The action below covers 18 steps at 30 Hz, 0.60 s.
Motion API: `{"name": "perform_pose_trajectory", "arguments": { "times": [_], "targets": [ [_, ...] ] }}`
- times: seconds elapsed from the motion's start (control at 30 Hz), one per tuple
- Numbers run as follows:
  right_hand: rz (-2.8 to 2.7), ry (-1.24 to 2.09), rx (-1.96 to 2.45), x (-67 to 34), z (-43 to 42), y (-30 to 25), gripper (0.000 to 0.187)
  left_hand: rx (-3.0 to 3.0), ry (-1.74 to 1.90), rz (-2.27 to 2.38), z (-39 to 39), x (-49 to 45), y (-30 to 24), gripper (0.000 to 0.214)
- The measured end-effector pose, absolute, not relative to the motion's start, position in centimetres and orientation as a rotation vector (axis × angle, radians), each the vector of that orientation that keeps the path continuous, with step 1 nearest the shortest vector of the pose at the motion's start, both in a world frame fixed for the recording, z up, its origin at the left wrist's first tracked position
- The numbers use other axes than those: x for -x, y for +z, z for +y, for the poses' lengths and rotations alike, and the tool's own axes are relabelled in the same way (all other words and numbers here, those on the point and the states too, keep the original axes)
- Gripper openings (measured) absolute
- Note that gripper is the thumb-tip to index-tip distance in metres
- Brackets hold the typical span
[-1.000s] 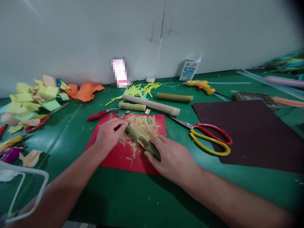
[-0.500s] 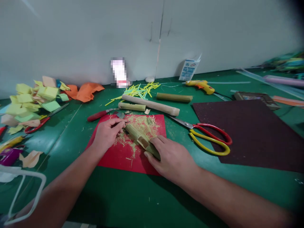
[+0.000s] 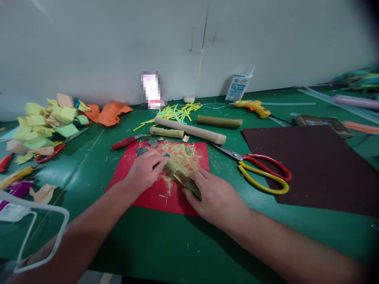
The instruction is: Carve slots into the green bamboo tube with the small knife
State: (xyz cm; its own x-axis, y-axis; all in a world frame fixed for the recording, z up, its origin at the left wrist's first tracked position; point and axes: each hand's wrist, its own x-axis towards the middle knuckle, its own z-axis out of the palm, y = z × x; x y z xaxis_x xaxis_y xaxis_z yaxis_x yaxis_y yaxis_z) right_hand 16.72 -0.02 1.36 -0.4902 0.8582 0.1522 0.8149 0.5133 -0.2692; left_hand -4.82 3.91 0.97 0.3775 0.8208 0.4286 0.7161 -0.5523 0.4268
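Note:
A short green bamboo piece [image 3: 180, 174] lies at a slant on a red mat [image 3: 139, 196], among pale shavings [image 3: 180, 152]. My right hand [image 3: 213, 199] is closed round the bamboo's near end and pins it to the mat. My left hand [image 3: 145, 170] is curled, with its fingertips pressed against the bamboo's far end. A small dark tip shows at those fingertips, but I cannot make out what they hold. A few small grey bits [image 3: 142, 149] lie on the mat just beyond the left hand.
A red-handled knife [image 3: 126, 141], two more bamboo pieces [image 3: 166, 132] [image 3: 219, 121] and a wooden stick [image 3: 192, 130] lie behind the mat. Red-and-yellow scissors [image 3: 260, 171] and a dark sheet [image 3: 314, 165] are on the right, a glue gun [image 3: 251, 106] behind. Foam scraps [image 3: 44, 124] are piled on the left.
My left hand has slid nearer along the bamboo towards my right hand and now covers its far end. The right hand keeps its grip.

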Motion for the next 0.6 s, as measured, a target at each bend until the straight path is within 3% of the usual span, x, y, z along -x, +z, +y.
{"name": "perform_pose_trajectory", "arguments": {
  "times": [0.6],
  "targets": [
    [-2.503, 0.231, 1.391, -16.63, -0.15, 1.42, 0.013, -2.490, 0.867, 1.412, 3.85, 4.65, 0.81, 0.025]
  ]
}}
